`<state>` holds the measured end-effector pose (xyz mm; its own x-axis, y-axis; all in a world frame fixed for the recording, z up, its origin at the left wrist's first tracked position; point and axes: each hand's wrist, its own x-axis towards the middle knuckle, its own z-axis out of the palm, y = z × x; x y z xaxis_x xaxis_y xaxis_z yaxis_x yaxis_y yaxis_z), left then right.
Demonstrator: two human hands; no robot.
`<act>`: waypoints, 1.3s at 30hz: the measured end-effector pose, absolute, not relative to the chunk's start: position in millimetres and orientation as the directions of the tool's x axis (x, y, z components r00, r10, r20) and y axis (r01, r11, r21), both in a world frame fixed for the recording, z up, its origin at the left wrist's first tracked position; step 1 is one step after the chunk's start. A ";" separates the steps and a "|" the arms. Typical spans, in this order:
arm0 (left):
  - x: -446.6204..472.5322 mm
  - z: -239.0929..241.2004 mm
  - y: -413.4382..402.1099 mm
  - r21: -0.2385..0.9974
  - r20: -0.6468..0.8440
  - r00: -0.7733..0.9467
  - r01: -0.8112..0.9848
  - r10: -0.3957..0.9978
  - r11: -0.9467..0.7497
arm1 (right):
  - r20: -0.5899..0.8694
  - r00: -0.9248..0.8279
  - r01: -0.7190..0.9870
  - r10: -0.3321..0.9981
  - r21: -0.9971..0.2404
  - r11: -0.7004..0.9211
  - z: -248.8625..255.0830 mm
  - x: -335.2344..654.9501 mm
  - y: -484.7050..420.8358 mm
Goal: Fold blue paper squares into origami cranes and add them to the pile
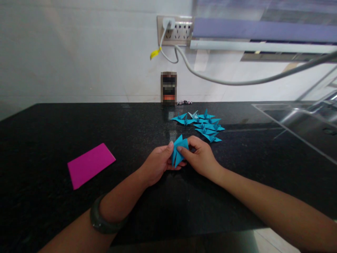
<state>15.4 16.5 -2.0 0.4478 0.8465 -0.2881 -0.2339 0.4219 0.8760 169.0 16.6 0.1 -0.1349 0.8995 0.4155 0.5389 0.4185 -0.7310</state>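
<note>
Between my hands is a piece of folded blue origami paper (179,151), with pointed flaps at its top and bottom. My left hand (159,160) grips its left edge, thumb in front and fingers behind and below. My right hand (201,154) pinches its right side, the thumb lying across the front. Just beyond, several blue paper cranes (207,124) rest in a cluster on the black countertop (126,130). Among them is one paler crane (194,115). A pink rectangle of paper (91,165) lies to the left of my left hand.
Against the white wall stands a phone-shaped object (169,88), blurred out, beside a beaded string (184,102). A plug sits in the wall socket panel (175,31), and a grey cable (229,83) runs right. The metal-edged sink (310,130) is at the right.
</note>
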 end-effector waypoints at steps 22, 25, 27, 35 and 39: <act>17.3 -3.8 15.5 0.979 -0.200 0.373 0.044 0.906 0.198 | 0.388 -0.158 0.534 0.908 -0.740 0.409 0.1 169.7 14.0; 16.9 -5.0 16.2 0.984 -0.168 0.345 0.113 0.923 0.137 | 0.370 -0.150 0.526 0.917 -0.755 0.391 0.0 169.7 14.2; 16.1 -6.2 16.7 0.984 -0.151 0.339 0.139 0.929 0.109 | 0.359 -0.142 0.519 0.922 -0.767 0.379 0.2 169.2 14.1; 14.3 -8.2 17.6 0.977 -0.116 0.359 0.211 0.926 0.041 | 0.306 -0.092 0.435 0.948 -0.844 0.314 1.6 167.2 12.4; 13.9 -9.8 18.7 0.975 -0.085 0.369 0.221 0.925 0.002 | 0.295 -0.086 0.408 0.952 -0.861 0.304 0.8 168.0 13.5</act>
